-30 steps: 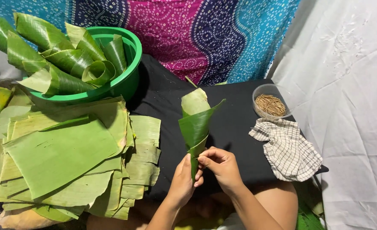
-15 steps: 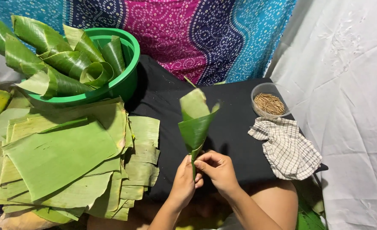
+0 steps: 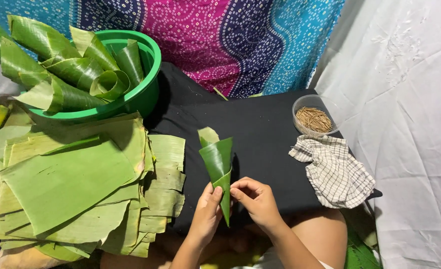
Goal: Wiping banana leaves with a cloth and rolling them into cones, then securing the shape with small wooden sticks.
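We are looking down at a round green plastic basin [image 3: 148,94] that is holding a heap of rolled leaf cones [image 3: 76,69], glossy dark green outside and paler within, their open mouths pointing different ways. To the right, a small clear plastic tub [image 3: 314,119] is holding a clump of thin brown sticks [image 3: 314,118], fine as splinters. Just beside that tub a checked cloth [image 3: 337,172] is lying crumpled, soft and woven, on the black cloth [image 3: 270,134] that is covering the work surface.

Our left hand [image 3: 205,214] and right hand [image 3: 255,199] are both pinching a leaf cone [image 3: 217,167] by its narrow lower end, thumbs and fingertips closed on the folded seam; it is standing nearly upright above the black cloth, its mouth opening upward with a paler flap showing behind. The surface is smooth and ribbed lengthwise.

On the left, a thick stack of flat leaf sheets [image 3: 71,184] is lying in ragged rectangles, matte light green, with some yellowing edges.
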